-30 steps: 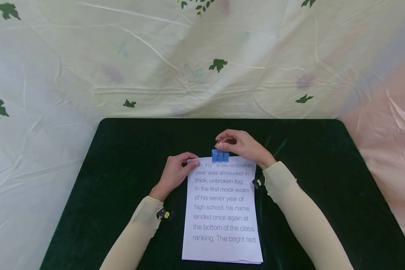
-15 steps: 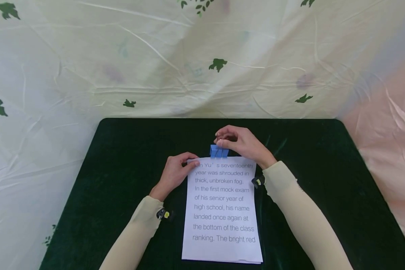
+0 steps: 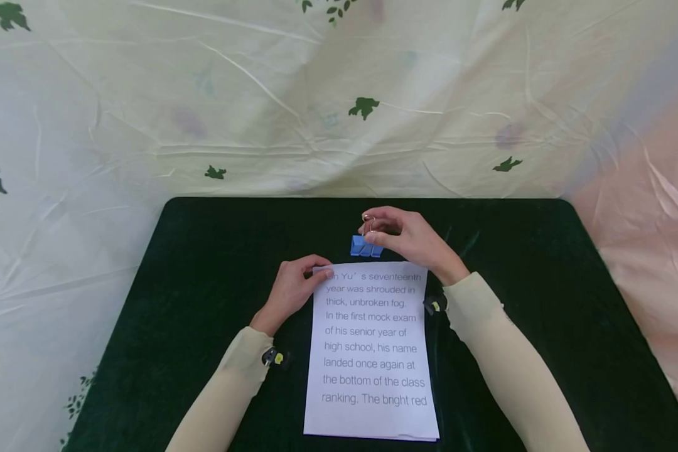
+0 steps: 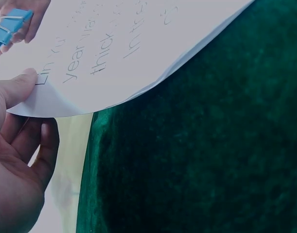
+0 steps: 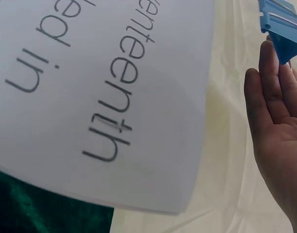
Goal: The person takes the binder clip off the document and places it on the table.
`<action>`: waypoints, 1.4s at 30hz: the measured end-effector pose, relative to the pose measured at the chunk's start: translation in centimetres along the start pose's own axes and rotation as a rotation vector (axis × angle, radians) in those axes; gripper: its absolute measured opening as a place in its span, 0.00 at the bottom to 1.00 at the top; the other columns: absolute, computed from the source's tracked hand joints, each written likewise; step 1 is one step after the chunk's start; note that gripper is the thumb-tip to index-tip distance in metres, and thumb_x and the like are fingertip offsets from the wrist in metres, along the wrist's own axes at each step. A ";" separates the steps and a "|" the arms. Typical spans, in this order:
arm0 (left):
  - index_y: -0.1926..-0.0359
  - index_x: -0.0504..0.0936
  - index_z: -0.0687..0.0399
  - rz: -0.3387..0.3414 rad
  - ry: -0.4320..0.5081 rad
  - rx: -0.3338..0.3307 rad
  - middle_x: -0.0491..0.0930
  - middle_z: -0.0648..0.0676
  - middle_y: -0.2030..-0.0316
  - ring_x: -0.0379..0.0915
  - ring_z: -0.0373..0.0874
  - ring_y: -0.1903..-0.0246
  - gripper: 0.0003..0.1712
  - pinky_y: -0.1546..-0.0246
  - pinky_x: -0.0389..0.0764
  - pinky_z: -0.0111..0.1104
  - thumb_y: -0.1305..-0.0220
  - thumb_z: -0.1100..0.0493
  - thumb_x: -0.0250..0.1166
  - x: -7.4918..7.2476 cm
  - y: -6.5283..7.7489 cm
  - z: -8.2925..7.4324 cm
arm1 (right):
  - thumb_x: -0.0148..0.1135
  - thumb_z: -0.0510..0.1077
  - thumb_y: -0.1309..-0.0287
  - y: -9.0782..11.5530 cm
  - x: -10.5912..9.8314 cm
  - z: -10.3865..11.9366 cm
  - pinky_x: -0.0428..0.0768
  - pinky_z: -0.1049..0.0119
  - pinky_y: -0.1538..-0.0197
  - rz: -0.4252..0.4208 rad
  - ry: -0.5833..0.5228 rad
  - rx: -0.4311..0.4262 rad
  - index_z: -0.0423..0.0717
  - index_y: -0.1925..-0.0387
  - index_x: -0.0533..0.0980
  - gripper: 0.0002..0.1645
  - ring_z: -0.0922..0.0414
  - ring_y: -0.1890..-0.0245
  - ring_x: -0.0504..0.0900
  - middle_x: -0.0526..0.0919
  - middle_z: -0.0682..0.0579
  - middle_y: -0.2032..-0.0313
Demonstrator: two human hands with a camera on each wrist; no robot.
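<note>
My left hand (image 3: 292, 290) pinches the top left corner of a stack of printed paper sheets (image 3: 373, 419), thumb on the text side and fingers behind. A blue binder clip (image 3: 365, 247) is in my right hand (image 3: 418, 243), held by its wire handles between thumb and fingers. It hangs just beyond the top edge of the sheets, apart from them. In the right wrist view the binder clip (image 5: 282, 30) shows at the upper right, with the paper (image 5: 153, 179) beside it. From the left wrist, the thumb (image 4: 20, 87) lies over the first printed word.
A dark green cloth-covered table (image 3: 215, 238) lies under the hands and paper. Behind it hangs a pale curtain (image 3: 248, 113) with green leaf prints, pinkish at the right. A small dark camera (image 3: 275, 358) sits at the left wrist, another (image 3: 435, 306) at the right.
My right hand has drawn the binder clip upward and away from the paper's top edge, so a gap now separates them. The left hand and the sheets stay in place.
</note>
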State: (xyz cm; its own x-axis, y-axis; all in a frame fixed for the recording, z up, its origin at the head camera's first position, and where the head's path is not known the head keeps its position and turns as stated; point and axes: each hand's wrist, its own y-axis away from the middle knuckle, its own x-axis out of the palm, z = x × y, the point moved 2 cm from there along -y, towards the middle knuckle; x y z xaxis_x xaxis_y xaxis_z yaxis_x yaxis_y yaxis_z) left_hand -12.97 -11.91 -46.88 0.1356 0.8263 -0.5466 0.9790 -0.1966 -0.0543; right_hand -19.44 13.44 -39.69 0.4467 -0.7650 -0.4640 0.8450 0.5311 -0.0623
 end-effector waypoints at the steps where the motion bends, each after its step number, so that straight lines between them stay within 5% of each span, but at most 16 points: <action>1: 0.50 0.87 0.52 -0.002 -0.003 0.000 0.88 0.50 0.59 0.81 0.41 0.66 0.09 0.63 0.81 0.37 0.28 0.56 0.68 0.0 0.0 0.0 | 0.69 0.54 0.33 0.1 0.0 0.0 0.77 0.50 0.40 -0.002 -0.005 0.005 0.49 0.35 0.76 0.29 0.56 0.49 0.83 0.86 0.55 0.50; 15: 0.50 0.87 0.51 0.012 0.001 0.002 0.88 0.50 0.59 0.80 0.42 0.65 0.09 0.61 0.80 0.38 0.28 0.56 0.68 0.0 -0.1 0.2 | 0.70 0.49 0.33 1.6 -0.7 0.4 0.70 0.46 0.31 -0.043 -0.077 0.015 0.47 0.31 0.72 0.33 0.53 0.41 0.80 0.84 0.51 0.44; 33: 0.51 0.86 0.50 0.006 0.008 -0.016 0.87 0.49 0.60 0.80 0.41 0.66 0.08 0.63 0.80 0.39 0.27 0.56 0.67 0.2 -0.1 0.3 | 0.67 0.43 0.31 4.6 -2.4 -0.8 0.70 0.44 0.32 -0.145 -0.102 0.010 0.47 0.32 0.72 0.29 0.53 0.38 0.78 0.82 0.49 0.41; 42: 0.50 0.86 0.50 0.005 0.008 -0.022 0.87 0.49 0.60 0.80 0.42 0.66 0.08 0.63 0.80 0.39 0.27 0.56 0.67 0.2 -0.1 0.3 | 0.66 0.43 0.30 6.3 -3.3 -1.3 0.73 0.63 0.36 -0.183 -0.069 0.038 0.46 0.31 0.72 0.28 0.54 0.39 0.78 0.82 0.49 0.41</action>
State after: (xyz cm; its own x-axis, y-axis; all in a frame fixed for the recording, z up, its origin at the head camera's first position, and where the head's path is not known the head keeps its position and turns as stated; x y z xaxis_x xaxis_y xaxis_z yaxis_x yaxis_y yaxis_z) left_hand -13.07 -11.90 -47.18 0.1416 0.8296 -0.5401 0.9815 -0.1889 -0.0328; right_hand -15.97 19.77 -39.71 0.3028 -0.8714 -0.3860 0.9239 0.3679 -0.1056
